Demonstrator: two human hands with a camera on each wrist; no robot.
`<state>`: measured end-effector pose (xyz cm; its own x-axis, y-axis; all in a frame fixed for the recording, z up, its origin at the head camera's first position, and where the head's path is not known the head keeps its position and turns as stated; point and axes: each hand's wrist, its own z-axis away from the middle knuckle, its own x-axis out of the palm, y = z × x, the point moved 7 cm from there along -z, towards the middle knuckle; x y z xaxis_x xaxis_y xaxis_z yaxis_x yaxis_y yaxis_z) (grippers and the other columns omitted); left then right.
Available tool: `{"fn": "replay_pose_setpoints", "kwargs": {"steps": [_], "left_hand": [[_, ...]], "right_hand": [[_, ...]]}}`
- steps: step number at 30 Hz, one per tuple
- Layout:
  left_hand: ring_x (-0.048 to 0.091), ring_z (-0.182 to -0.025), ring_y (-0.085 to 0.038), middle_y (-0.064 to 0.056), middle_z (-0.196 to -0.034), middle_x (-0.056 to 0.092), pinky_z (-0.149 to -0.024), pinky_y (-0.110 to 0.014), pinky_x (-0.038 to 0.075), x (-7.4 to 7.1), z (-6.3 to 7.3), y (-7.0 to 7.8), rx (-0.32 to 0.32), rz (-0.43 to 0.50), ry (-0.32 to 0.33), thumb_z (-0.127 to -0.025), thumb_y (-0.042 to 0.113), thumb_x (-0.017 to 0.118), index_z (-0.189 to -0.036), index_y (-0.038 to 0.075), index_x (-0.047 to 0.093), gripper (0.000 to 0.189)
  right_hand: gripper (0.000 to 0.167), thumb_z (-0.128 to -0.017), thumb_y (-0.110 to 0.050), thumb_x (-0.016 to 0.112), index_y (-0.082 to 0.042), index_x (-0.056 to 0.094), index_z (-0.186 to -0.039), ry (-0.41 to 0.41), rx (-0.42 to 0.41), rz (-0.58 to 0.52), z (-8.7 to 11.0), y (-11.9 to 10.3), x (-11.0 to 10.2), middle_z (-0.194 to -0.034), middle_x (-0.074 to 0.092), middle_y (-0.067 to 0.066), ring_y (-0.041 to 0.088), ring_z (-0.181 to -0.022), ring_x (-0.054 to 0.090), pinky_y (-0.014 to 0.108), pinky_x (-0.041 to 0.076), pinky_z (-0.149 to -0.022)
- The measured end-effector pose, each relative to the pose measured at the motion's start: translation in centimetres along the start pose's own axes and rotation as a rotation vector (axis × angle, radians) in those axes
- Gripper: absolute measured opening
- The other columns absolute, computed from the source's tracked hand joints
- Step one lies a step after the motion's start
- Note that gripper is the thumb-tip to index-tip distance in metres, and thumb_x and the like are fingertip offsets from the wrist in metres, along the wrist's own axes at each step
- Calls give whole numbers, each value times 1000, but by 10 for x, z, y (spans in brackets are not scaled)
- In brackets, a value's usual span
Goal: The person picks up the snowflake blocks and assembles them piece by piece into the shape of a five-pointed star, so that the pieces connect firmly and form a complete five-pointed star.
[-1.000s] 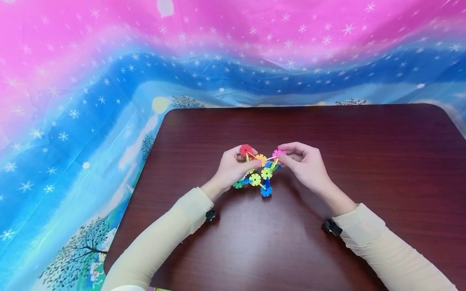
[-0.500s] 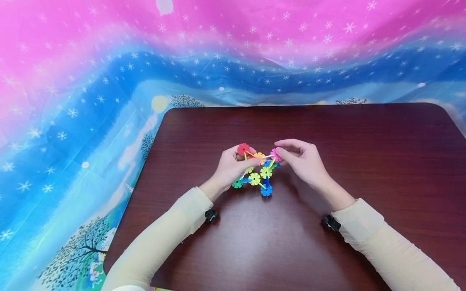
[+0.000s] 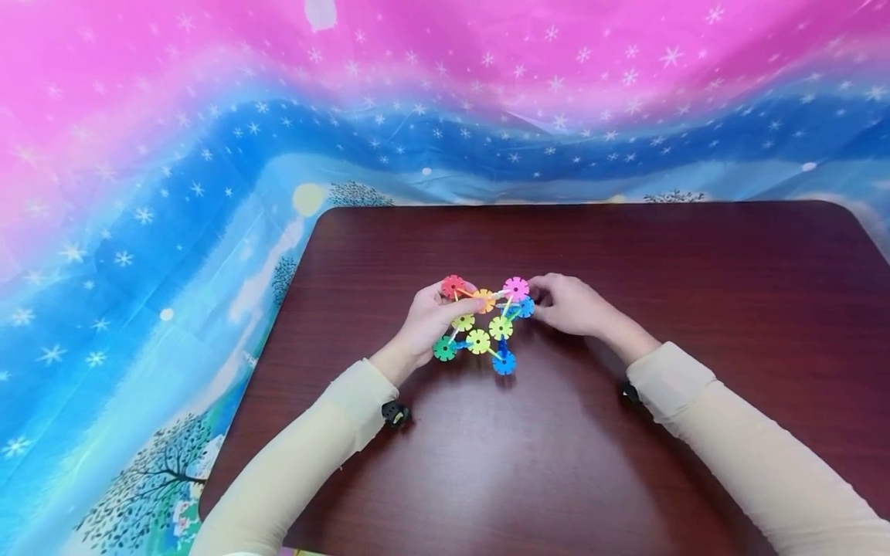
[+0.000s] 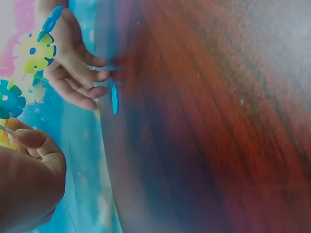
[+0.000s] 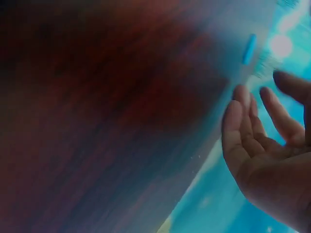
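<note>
A build of interlocking notched plastic discs [image 3: 478,341], in red, orange, pink, yellow-green, green and blue, is up over the table. My left hand [image 3: 426,328] grips it at the upper left, thumb over the orange disc [image 3: 489,297]. To the right of the build is my right hand [image 3: 566,305], its fingertips by a blue disc [image 3: 523,307] below the pink disc [image 3: 516,289]. In the right wrist view the right fingers [image 5: 233,116] are apart with nothing between them. Near those fingertips, a blue piece [image 4: 115,99] shows edge-on in the left wrist view.
Underneath is a dark red-brown wooden table [image 3: 660,255] with rounded corners. A pink and blue snowflake-patterned cloth [image 3: 389,131] hangs behind it and down its left side. Small black devices [image 3: 396,415] are strapped at both wrists.
My right hand has let go of the pink disc and shifted slightly right, beside the blue disc. The left hand has moved the build a little to the left.
</note>
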<state>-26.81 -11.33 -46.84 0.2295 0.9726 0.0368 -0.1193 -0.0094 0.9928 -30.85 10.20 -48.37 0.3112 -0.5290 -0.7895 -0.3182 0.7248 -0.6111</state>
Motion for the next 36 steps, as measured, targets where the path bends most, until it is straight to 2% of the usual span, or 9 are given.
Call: {"fn": "replay_pose_setpoints", "kwargs": {"steps": [2,8,12,18,21,25,29,33,36], "left_hand": [[65,-102,-30,-9,-106,73,-89,-37,53,-2,0,1,-1,1,3,-92,20,80,-109,6,71,23],[59,-112,-47,-8,-106,73,-85,-34,53,-11,0,2,-23,43,39,-94,21,78,-110,7,72,23],[63,-102,-34,-8,-106,71,-80,-33,54,-13,-1,1,-35,64,46,-95,24,76,-109,8,71,22],[63,-90,-22,-7,-100,69,-75,-28,54,-10,-1,0,-28,106,25,-94,19,74,-104,5,69,18],[62,-83,-18,-5,-95,68,-70,-25,52,-9,-1,0,-30,122,24,-92,18,75,-101,6,69,16],[61,-77,-16,-3,-89,67,-67,-25,51,-8,-1,0,-29,134,15,-91,16,76,-97,8,66,15],[63,-77,-16,-3,-86,66,-69,-26,52,-4,-2,1,-20,161,-12,-91,12,75,-96,9,63,13],[63,-76,-16,-2,-85,66,-71,-28,54,4,-2,2,-8,189,-30,-91,8,73,-96,9,62,13],[64,-75,-15,-3,-85,67,-71,-28,55,11,-1,2,2,202,-41,-91,6,73,-99,8,60,15]], "right_hand": [[37,-90,-27,82,-8,71,-120,-24,-24,85,-2,-3,6,-106,66,9,24,-92,63,45,53,-84],[44,-85,-42,86,-13,76,-115,-23,-64,235,-9,-13,14,-108,63,9,25,-90,60,47,51,-78],[37,-86,-39,86,-10,74,-106,-52,-59,229,-12,-14,17,-101,63,7,24,-85,58,44,49,-77],[24,-90,-20,83,-6,67,-99,-63,-13,0,-4,-7,12,-87,67,3,20,-80,62,39,52,-76],[16,-93,-15,78,-6,69,-103,-3,14,-118,6,-2,2,-91,70,5,21,-82,65,38,55,-75],[18,-96,-19,76,-9,70,-109,96,67,-281,22,2,-11,-97,70,8,28,-81,68,38,58,-68],[26,-96,-19,77,-4,69,-115,136,58,-501,37,-9,-16,-100,71,15,36,-87,74,34,61,-73],[30,-95,-13,77,4,67,-117,122,36,-678,48,-28,-15,-101,72,20,32,-88,75,33,62,-79],[30,-95,-10,77,7,67,-117,125,43,-740,51,-36,-13,-101,71,23,27,-86,76,34,62,-79]]}}
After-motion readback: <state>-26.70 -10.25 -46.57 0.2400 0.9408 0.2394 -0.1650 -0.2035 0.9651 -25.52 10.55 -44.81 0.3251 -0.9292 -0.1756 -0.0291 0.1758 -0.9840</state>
